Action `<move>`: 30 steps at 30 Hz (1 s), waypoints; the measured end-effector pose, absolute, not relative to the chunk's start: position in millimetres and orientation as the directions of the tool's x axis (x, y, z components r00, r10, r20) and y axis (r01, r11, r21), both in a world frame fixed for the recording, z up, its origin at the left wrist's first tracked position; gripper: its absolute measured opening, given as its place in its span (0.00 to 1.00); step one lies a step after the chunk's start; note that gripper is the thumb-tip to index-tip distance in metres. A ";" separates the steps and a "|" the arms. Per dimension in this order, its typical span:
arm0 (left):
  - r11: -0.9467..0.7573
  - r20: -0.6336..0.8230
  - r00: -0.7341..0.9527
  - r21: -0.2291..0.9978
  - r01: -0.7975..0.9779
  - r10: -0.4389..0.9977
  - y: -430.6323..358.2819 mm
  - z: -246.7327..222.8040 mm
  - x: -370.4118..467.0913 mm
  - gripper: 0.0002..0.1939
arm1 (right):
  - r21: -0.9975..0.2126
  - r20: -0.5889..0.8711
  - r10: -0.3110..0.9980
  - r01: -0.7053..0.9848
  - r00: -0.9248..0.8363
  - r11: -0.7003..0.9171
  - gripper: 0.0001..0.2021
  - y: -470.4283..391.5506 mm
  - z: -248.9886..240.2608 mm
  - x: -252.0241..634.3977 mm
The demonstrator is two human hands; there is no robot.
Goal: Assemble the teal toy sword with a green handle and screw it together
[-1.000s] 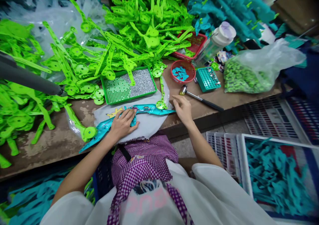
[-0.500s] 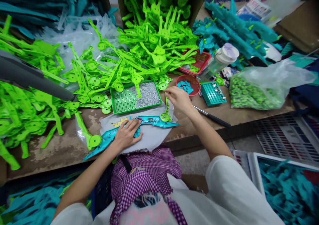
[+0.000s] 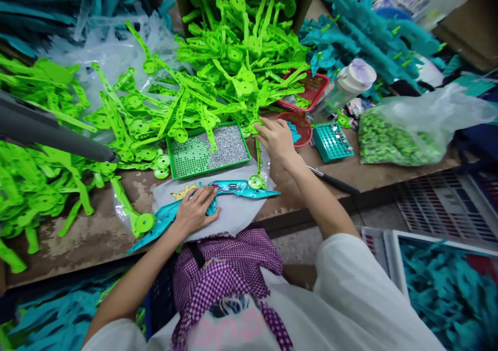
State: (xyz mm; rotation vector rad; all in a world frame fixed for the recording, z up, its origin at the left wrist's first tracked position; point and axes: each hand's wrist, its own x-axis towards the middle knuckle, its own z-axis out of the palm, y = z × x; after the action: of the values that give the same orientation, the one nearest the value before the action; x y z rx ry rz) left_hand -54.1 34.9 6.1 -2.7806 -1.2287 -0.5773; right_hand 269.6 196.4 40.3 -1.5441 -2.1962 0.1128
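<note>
A long blue plastic shell lies on a grey cloth, with thin wires and a small dark part in it. My left hand is closed over its middle, the thumb on the near side. Green plastic arms rest at the shell's ends: the left arm and the right arm. My right hand is above the right arm, fingers apart, with the fingertips at green plastic pieces at the pile's edge. Just left of it stands a green tray with many small silvery metal parts.
A large heap of green arms covers the back and left. On the right are a red bowl, a teal holder, a dark-handled tool, a jar and a bag of green pieces. A grey bar juts in from the left.
My right hand has moved up and away from me, toward the green heap, and its fingers have spread from a pinch. My left hand stays on the blue shell. The view has shifted slightly.
</note>
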 end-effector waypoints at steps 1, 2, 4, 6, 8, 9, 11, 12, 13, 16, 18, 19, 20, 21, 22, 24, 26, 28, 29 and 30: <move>-0.682 0.350 0.615 0.105 0.724 0.706 35.1 5.8 -54.1 0.28 | -0.351 0.359 0.906 0.868 -0.223 0.352 0.15 182.1 45.1 273.6; -0.684 0.353 0.616 0.105 0.722 0.704 35.2 5.6 -54.0 0.28 | -0.388 0.410 0.899 0.863 -0.153 0.323 0.16 164.9 49.1 276.6; -0.694 0.366 0.619 0.112 0.712 0.695 35.4 5.4 -53.4 0.28 | -0.469 0.523 0.851 0.852 0.054 0.234 0.19 125.4 52.2 278.7; -0.696 0.369 0.617 0.130 0.706 0.695 35.2 5.7 -52.5 0.28 | -0.542 0.607 0.751 0.827 0.261 0.151 0.21 85.6 47.4 276.9; -0.691 0.351 0.617 0.141 0.709 0.705 34.7 6.3 -51.5 0.28 | -0.581 0.657 0.637 0.809 0.403 0.088 0.21 50.5 36.4 275.1; -0.686 0.339 0.616 0.140 0.714 0.711 34.3 6.5 -51.1 0.27 | -0.594 0.671 0.579 0.803 0.463 0.047 0.21 35.3 29.8 275.2; -0.681 0.321 0.620 0.126 0.721 0.716 33.5 6.8 -50.4 0.25 | -0.614 0.683 0.471 0.788 0.559 -0.044 0.21 10.0 15.7 277.9; -0.680 0.311 0.623 0.120 0.724 0.718 33.1 6.8 -50.1 0.24 | -0.616 0.686 0.434 0.784 0.583 -0.078 0.21 -0.3 8.4 280.2; -0.677 0.299 0.624 0.119 0.727 0.722 32.7 6.8 -49.9 0.23 | -0.609 0.693 0.419 0.788 0.587 -0.096 0.21 -8.9 1.1 282.7; -0.659 0.234 0.622 0.137 0.739 0.747 30.6 7.4 -49.6 0.22 | -0.541 0.696 0.534 0.840 0.481 -0.051 0.17 -25.6 -20.5 289.2; -0.638 0.188 0.612 0.141 0.757 0.768 28.5 8.1 -49.6 0.24 | -0.472 0.652 0.692 0.880 0.310 0.050 0.12 -30.1 -32.3 292.7; -0.628 0.174 0.605 0.136 0.766 0.777 27.4 8.3 -49.7 0.24 | -0.437 0.614 0.759 0.894 0.215 0.100 0.11 -31.1 -36.1 294.7; -0.619 0.168 0.598 0.129 0.775 0.783 26.3 8.2 -49.8 0.25 | -0.407 0.570 0.811 0.903 0.132 0.139 0.12 -31.7 -38.0 297.1; -0.614 0.168 0.594 0.125 0.779 0.787 25.5 7.7 -50.1 0.25 | -0.384 0.522 0.850 0.909 0.069 0.162 0.13 -32.2 -37.4 300.1; -0.613 0.173 0.592 0.124 0.780 0.787 24.9 6.9 -50.5 0.25 | -0.372 0.472 0.881 0.912 0.027 0.172 0.16 -32.5 -34.2 303.8; -0.616 0.190 0.590 0.130 0.777 0.785 24.8 4.1 -51.4 0.26 | -0.385 0.378 0.926 0.904 -0.027 0.184 0.19 -31.8 -19.9 311.9; -0.622 0.210 0.591 0.144 0.769 0.779 25.8 0.6 -52.4 0.26 | -0.430 0.339 0.941 0.885 -0.022 0.176 0.18 -25.5 2.2 317.9; -0.629 0.235 0.590 0.159 0.761 0.772 27.0 -2.7 -53.2 0.26 | -0.495 0.354 0.933 0.860 0.069 0.124 0.16 -8.3 24.3 318.3; -0.633 0.250 0.589 0.163 0.757 0.768 27.6 -3.9 -53.4 0.27 | -0.528 0.360 0.924 0.844 0.125 0.091 0.15 4.9 32.6 316.1; -0.637 0.266 0.589 0.162 0.753 0.763 28.1 -4.5 -53.5 0.27 | -0.551 0.341 0.929 0.831 0.146 0.071 0.16 20.4 37.8 313.0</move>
State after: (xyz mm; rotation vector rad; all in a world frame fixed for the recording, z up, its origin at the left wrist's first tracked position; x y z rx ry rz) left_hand -53.5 28.1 -4.5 -2.8278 -1.3505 -0.4980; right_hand 313.0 20.4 37.8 -1.7658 -1.6921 0.1876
